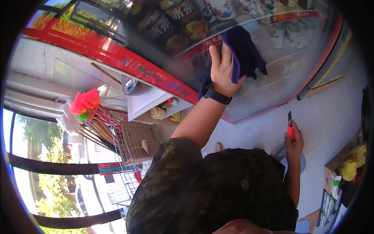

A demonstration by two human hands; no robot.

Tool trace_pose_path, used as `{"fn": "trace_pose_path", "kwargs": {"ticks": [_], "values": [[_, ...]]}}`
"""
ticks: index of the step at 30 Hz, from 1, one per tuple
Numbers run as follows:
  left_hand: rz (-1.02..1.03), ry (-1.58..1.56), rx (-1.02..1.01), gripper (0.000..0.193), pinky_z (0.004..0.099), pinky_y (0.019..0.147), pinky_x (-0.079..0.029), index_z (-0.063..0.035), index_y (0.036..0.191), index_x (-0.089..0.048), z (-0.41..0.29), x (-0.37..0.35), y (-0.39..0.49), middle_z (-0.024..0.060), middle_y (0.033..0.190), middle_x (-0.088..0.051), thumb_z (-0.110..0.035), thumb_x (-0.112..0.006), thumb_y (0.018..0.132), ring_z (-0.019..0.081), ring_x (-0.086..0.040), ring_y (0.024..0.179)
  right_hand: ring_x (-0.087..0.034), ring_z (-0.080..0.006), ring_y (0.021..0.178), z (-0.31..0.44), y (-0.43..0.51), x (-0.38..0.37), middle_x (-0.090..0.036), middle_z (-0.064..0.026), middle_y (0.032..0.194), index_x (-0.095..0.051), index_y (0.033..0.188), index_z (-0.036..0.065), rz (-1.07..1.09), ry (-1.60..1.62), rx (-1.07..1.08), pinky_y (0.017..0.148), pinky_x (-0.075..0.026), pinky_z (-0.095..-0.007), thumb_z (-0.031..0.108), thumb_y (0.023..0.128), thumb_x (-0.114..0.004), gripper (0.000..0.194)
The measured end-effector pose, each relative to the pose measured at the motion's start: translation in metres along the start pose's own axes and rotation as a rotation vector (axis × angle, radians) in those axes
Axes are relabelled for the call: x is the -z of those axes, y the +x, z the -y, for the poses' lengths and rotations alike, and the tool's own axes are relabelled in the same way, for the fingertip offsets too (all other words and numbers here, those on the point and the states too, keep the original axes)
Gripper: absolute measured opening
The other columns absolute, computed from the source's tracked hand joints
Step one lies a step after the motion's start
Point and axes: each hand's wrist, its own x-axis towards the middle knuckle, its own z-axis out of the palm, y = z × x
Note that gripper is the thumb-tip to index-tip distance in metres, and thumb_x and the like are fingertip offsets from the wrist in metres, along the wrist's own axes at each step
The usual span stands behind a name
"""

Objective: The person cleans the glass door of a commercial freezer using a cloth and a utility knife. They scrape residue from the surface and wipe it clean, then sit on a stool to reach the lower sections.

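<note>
My left hand (223, 67), with a dark watch strap on the wrist, holds a dark purple cloth (247, 54) against the glass door (263, 84) of a red-framed drinks cooler. Part of the cloth hangs over the fingers and another part shows beside the wrist. Smears haze the glass. Lower and to the right, my right hand (294, 143) grips a utility knife by its red handle (291, 134), apart from the cooler. Its blade (289, 115) is out and points up and away from me.
Bottles and printed packages (175, 23) stand on shelves behind the glass. At left are a white cabinet (149, 102) with a rice cooker (130, 84) on top and a wire rack (134, 140) near long sticks. A cardboard box (330, 178) with yellow packages sits on the tiled floor (318, 125) at right.
</note>
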Motion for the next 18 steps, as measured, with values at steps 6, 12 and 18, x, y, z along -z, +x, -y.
{"fn": "trace_pose_path", "kwargs": {"ticks": [6, 12, 18], "values": [[-0.061, 0.173, -0.042, 0.046, 0.0651, 0.109, -0.010, -0.0068, 0.117, -0.059, 0.037, 0.015, -0.082, 0.0118, 0.126, -0.055, -0.028, -0.059, 0.076, 0.0325, -0.043, 0.126, -0.061, -0.0156, 0.089, 0.009, 0.011, -0.005, -0.059, -0.0102, 0.109, -0.042, 0.137, 0.004, 0.129, 0.479, -0.194, 0.073, -0.050, -0.0276, 0.015, 0.098, -0.045, 0.040], [-0.046, -0.005, 0.246, 0.048, 0.0634, 0.108, -0.010, -0.0091, 0.117, -0.058, 0.089, 0.035, -0.126, 0.0113, 0.124, -0.056, -0.036, -0.060, 0.077, 0.0331, -0.046, 0.123, -0.059, -0.0134, 0.085, 0.045, 0.052, -0.043, -0.059, -0.0081, 0.098, -0.045, 0.127, 0.001, 0.339, 0.696, -0.050, 0.072, -0.050, -0.0279, 0.016, 0.100, -0.042, 0.030], [-0.063, -0.173, 0.363, 0.052, 0.0588, 0.108, -0.015, -0.0093, 0.121, -0.054, 0.096, 0.032, -0.125, 0.0113, 0.126, -0.054, -0.041, -0.057, 0.080, 0.0330, -0.045, 0.123, -0.056, -0.0095, 0.067, 0.108, 0.096, -0.085, -0.059, -0.0038, 0.083, -0.051, 0.109, 0.003, 0.510, 0.621, 0.041, 0.063, -0.047, -0.0245, 0.020, 0.100, -0.047, 0.020]]}}
